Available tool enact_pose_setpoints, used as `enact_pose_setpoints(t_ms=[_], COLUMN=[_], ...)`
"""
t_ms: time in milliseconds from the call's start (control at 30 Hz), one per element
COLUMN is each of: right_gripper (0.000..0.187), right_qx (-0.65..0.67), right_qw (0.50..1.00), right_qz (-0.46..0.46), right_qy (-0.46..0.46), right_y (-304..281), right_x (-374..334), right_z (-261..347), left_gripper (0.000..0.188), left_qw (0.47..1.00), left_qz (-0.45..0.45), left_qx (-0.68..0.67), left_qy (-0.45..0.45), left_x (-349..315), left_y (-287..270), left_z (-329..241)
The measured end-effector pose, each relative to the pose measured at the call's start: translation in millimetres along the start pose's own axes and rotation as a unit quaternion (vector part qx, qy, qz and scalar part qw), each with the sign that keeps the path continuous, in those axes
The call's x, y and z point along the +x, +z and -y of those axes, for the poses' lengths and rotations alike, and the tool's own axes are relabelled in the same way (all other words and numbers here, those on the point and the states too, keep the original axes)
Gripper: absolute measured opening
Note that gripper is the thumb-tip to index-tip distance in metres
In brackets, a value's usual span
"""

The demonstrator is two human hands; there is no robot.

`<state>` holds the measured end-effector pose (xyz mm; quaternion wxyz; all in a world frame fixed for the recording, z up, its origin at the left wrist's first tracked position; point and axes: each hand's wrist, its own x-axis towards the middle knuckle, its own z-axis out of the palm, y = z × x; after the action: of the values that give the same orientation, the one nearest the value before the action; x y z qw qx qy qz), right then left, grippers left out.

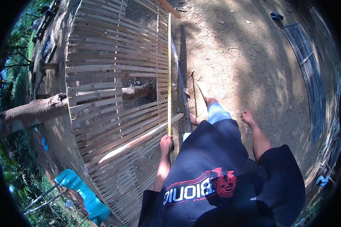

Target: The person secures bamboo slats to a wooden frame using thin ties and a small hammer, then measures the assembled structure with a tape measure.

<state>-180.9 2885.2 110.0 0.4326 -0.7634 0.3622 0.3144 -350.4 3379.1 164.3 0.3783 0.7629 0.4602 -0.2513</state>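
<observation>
Yellow tape (pixel 169 81) runs along the right edge of the slatted panel (pixel 91 69). Our left hand (pixel 165 143) wraps its fingers round the case (pixel 173 144); our right hand (pixel 247 117) is fisted, nothing showing. Measuring, probably: we should keep it taut, edge-parallel, untwisted.

"What does the person wear on top?"
"A loose, very dark blue shirt (pixel 208 151) with wide sleeves (pixel 286 166)."
"Any markings?"
"Large white lettering (pixel 183 192) across it, smaller red print (pixel 193 173) beside that, and a roundish red emblem (pixel 226 183) with fine linework."
"And lower down?"
"Pale blue shorts (pixel 218 112) peeking out past the shirt's hem."
"Hands and feet?"
"Left hand (pixel 165 142), right hand (pixel 247 117) and feet (pixel 202 90) are all bare."
</observation>
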Motion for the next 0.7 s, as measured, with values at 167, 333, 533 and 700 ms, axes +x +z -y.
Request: enact_pose_setpoints(t_ms=[167,333,533,700], right_gripper=[0.027,0.027,0.028,0.025], right_qx=[-0.164,-0.197,-0.035,-0.025], right_qw=[0.978,0.952,0.985,0.983], right_qz=[0.079,0.090,0.079,0.130], right_qy=[-0.100,-0.217,-0.151,-0.127], right_y=[33.9,52.7,44.3,94.2], right_x=[-39.8,-38.1,-31.9,-41.4], right_z=[-35.3,-6.4,39.0,65.6], left_gripper=[0.031,0.029,0.029,0.031], left_qw=[1.000,0.996,0.999,0.997], left_qz=[0.004,-0.012,0.018,0.014], left_qx=[-0.016,-0.016,-0.015,-0.019], left_qy=[0.023,0.082,0.037,0.068], left_x=[-4.2,-25.4,-35.1,-33.6], left_y=[5.1,9.6,16.4,24.1], left_z=[6.9,20.8,19.9,40.5])
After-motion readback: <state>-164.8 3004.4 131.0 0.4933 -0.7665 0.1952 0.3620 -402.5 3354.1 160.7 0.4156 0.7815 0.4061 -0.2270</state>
